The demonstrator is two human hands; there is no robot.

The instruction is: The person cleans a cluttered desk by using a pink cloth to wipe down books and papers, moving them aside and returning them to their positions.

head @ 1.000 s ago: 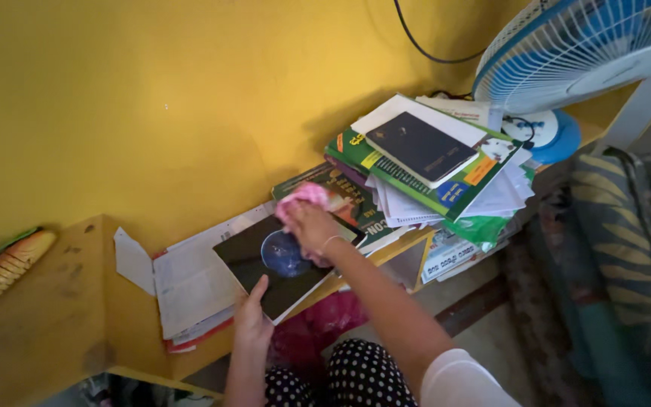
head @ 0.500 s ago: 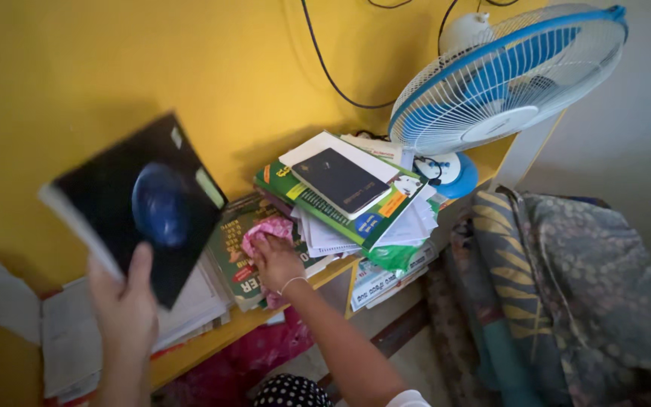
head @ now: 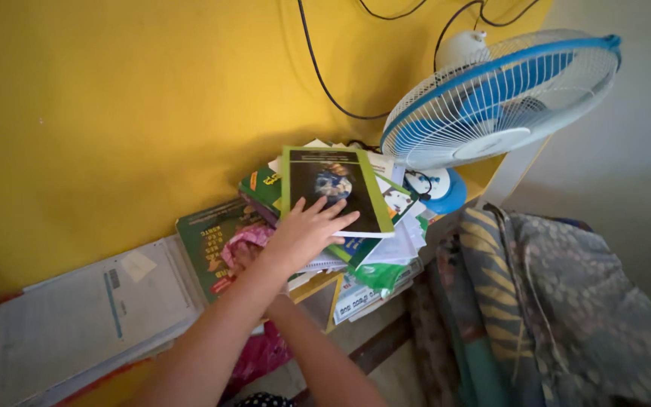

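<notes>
Head view: 2 hands at the book pile, frame center.
Left hand [head: 307, 230] lies flat, fingers spread, on the globe-cover book [head: 334, 190]; right hand [head: 244, 255], mostly hidden, touches a pink cloth [head: 241, 240], grip unclear.

Home room: book pile [head: 340, 218], table fan [head: 491, 98], bedding [head: 566, 301].

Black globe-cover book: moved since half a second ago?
Yes. The black globe-cover book went from raised at the left, against the yellow wall, rightward onto the book pile beside the fan, left hand flat on it.
</notes>
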